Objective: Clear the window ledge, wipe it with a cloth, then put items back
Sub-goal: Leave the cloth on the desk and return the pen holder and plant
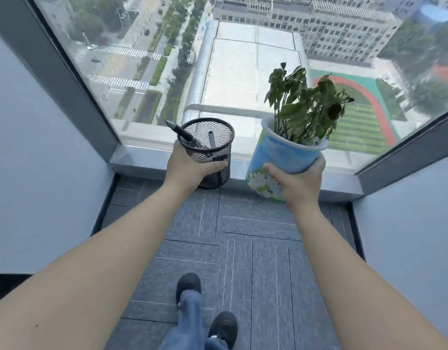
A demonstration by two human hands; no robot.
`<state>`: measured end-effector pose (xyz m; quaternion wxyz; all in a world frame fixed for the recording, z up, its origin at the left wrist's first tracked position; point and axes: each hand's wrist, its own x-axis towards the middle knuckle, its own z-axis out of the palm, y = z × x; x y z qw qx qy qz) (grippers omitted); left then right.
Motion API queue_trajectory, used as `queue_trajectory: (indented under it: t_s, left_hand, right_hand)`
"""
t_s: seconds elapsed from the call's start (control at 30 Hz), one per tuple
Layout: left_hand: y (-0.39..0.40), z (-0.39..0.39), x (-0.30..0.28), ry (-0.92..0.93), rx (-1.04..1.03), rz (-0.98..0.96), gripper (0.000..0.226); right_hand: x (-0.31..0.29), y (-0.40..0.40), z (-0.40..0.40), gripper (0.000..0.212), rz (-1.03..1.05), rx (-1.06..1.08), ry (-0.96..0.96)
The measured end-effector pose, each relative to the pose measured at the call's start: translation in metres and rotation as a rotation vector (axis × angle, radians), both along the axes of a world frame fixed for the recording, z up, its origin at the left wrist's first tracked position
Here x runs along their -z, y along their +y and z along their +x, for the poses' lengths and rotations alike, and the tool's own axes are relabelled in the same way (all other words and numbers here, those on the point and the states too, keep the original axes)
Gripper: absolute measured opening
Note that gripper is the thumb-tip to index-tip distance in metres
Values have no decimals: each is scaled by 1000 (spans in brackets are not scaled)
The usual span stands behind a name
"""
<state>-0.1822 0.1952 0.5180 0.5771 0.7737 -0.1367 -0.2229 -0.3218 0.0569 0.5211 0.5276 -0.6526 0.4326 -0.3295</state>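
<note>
Two hands grip — pen holder (209,150), unlettered flower pot (281,157).

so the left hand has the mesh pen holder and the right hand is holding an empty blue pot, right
Not quite. The head view shows the blue pot in the right hand is not empty: a leafy plant grows in it. The left hand does hold the mesh pen holder.

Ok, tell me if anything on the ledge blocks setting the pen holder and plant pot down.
Nothing visible does. The window ledge looks bare where it shows, though the mesh pen holder in the left hand and the plant pot in the right hand hide part of it.
</note>
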Motion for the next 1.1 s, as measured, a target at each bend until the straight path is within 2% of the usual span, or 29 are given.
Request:
queue_trajectory:
  t_s: [0.3,0.63,0.73,0.9,1.1]
  left_hand:
    - [-113,95,149,11,-1,2,98]
    - [-209,159,398,-26,-4,-32,94]
    - [-224,172,452,-40,-3,6,95]
    - [-237,187,508,-60,17,42,99]
    - [-241,186,531,-45,21,46,99]
  right_hand:
    - [153,-108,85,86,6,26,19]
    - [402,-201,154,86,-24,32,-1]
    - [460,-216,168,89,-23,24,-2]
    - [511,-231,183,90,-40,32,-13]
    - [534,-236,186,93,-48,9,22]
